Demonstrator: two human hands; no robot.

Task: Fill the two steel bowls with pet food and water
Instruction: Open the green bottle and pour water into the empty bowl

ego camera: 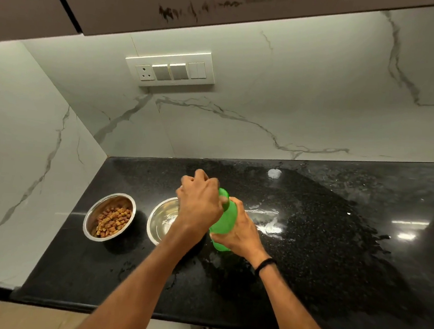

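One kibble bowl (pixel 101 204), second bowl (pixel 160 221), green bottle (pixel 225 220)

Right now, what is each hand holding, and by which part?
A green plastic bottle: right hand grips its body, left hand grips its top.

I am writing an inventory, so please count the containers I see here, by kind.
Steel bowls: 2, the kibble bowl and the second bowl, partly behind the left hand
Green bottle: 1, held by the right hand
Total: 3
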